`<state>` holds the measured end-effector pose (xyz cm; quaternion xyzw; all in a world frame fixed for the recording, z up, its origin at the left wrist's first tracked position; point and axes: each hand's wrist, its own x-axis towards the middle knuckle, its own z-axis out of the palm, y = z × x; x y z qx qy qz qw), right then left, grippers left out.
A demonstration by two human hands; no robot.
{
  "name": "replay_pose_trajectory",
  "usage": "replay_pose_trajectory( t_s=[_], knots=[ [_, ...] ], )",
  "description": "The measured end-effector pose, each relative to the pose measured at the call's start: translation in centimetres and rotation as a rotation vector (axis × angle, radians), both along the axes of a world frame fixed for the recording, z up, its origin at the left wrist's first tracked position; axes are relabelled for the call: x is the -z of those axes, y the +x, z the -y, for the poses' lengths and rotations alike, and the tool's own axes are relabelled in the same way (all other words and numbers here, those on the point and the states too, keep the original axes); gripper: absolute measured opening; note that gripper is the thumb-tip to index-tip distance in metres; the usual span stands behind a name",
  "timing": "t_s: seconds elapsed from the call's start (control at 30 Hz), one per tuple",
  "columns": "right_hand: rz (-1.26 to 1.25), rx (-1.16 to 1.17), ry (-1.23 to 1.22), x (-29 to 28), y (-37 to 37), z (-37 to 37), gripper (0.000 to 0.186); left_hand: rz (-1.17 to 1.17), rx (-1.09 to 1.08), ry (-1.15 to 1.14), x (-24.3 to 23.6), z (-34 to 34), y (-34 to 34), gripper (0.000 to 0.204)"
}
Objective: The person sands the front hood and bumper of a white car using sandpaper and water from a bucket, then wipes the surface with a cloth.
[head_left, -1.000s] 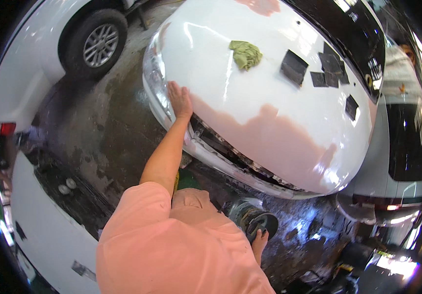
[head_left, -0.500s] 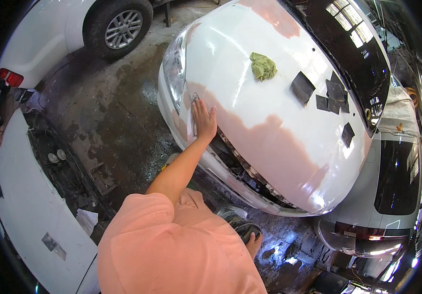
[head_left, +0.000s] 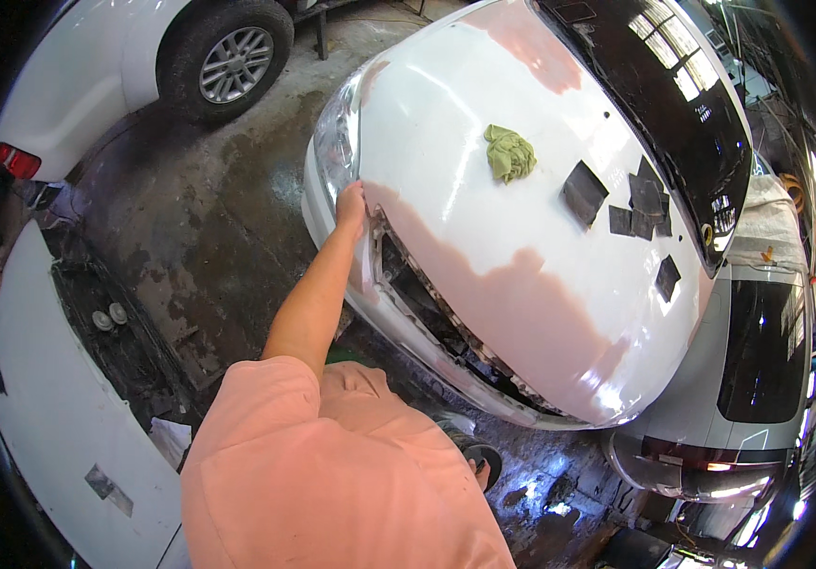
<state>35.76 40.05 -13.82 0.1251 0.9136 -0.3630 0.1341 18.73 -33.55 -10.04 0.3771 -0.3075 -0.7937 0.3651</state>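
My left hand [head_left: 352,209] is at the front corner of the white car hood [head_left: 446,104], beside the clear headlight [head_left: 337,133]. Its fingers are bent and closed against the corner; whatever lies under them is hidden. Around it the hood's front edge has dull pinkish-brown sanded patches [head_left: 522,294]. Low by my shirt, my right hand [head_left: 478,469] shows only in part, its fingers around a black round object [head_left: 492,463]. A crumpled green cloth [head_left: 510,154] rests on the hood.
Several dark sheets, probably sandpaper [head_left: 583,192], are spread toward the windshield. Below the hood edge runs an open gap [head_left: 446,322] above the bumper. A loose white panel [head_left: 57,398] stands at left, a white vehicle's wheel [head_left: 236,64] beyond, a silver car [head_left: 683,417] at right.
My left hand, flat with fingers stretched on the hood's front edge before, has slid away toward the headlight and curled. The view has shifted slightly.
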Motion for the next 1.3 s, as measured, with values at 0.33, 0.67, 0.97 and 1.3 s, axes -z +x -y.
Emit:
replay_pose_trajectory(
  t_s=[0.33, 0.67, 0.97, 1.3],
  knots=[
    [0.076, -0.15, 0.093, -9.1, -4.8, 11.9, 0.053, 0.013, 0.116, 0.258, 0.5, 2.3, 1.8, 0.031],
    [0.095, -0.084, 0.105, -5.3, -4.4, 11.7, 0.057, -0.052, 0.093, 0.37, 0.9, -5.3, 4.5, 0.043],
    [0.091, -0.03, 0.069, -3.2, -1.5, 10.3, 0.061, 0.108, 0.123, 0.18, -4.9, -9.5, 2.5, 0.048],
    [0.095, 0.055, -0.021, -4.1, 1.8, 10.3, 0.059, 0.164, 0.2, 0.152, -4.8, -13.7, 1.3, 0.044]
  ],
)
